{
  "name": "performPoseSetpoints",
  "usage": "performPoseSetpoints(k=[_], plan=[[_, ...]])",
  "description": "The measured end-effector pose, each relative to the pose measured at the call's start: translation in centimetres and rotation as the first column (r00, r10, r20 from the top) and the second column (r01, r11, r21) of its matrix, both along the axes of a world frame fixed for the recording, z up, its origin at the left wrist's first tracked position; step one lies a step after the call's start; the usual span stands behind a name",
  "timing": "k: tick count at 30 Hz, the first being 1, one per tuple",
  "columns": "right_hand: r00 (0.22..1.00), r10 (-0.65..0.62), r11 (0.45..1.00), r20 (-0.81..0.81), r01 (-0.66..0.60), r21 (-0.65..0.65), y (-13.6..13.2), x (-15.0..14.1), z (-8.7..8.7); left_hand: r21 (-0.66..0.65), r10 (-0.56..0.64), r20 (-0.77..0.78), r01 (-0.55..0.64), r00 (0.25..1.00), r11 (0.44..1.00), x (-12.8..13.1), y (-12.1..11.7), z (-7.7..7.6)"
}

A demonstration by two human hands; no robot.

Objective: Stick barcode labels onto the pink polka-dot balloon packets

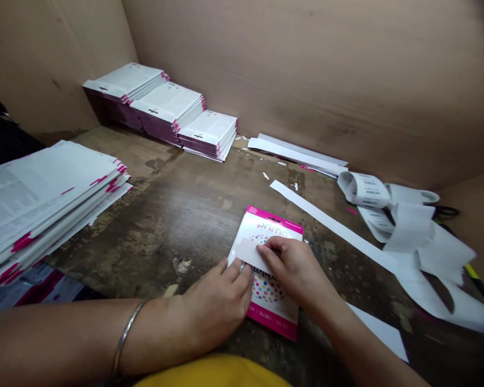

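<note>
A pink-and-white balloon packet [275,321] with coloured dots lies face up on the table in front of me. Over its left part is a blank white label [248,251], pinched at its right end between the thumb and forefinger of my right hand [292,263]. My left hand [221,295] is at the packet's left edge, its fingers curled and the fingertips by the label's lower edge. The left thumb is hidden. Part of the packet's print is covered by the label and both hands.
Stacked packets [52,188] lie face down at the left, with several more stacks [169,105] along the back panel. A curling label roll [367,191] and loose backing strips [298,153] lie at the right. A white sheet [381,328] sits beside my right forearm.
</note>
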State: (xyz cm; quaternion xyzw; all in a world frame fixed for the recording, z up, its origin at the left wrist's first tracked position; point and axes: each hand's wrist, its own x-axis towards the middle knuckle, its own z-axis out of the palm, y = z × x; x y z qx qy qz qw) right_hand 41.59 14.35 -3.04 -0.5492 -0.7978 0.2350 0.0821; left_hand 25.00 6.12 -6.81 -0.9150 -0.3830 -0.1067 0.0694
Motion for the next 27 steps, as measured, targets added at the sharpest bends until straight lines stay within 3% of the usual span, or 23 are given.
performPoseSetpoints(k=[9,14,17,20,24,27], plan=[[0.995,0.026,1.000,0.097,-0.025,-0.014,0.2,-0.1,-0.8,0.069,-0.006,0.018,0.004,1.000,0.998,-0.3,0.1,0.1],[0.986,0.012,1.000,0.167,-0.013,0.006,-0.1,-0.7,-0.9,-0.015,-0.005,-0.026,0.004,1.000,1.000,-0.5,0.5,0.0],[0.978,-0.001,0.969,0.210,-0.051,0.244,-0.9,-0.4,-0.7,-0.052,-0.017,-0.028,0.016,0.999,0.999,-0.5,0.9,-0.1],[0.975,0.023,0.825,0.220,-0.143,0.547,-2.7,0.8,-0.9,-0.068,-0.025,-0.007,0.024,1.000,0.997,-0.5,1.0,-0.2],[0.947,0.154,0.794,0.281,-0.288,0.535,-5.5,2.5,-2.3,-0.119,-0.033,0.041,0.037,0.999,0.992,-0.5,1.4,0.1],[0.949,0.135,0.792,0.285,-0.277,0.545,-6.7,3.0,-3.7,-0.275,-0.030,0.148,0.070,0.989,0.959,-1.1,2.3,0.8]])
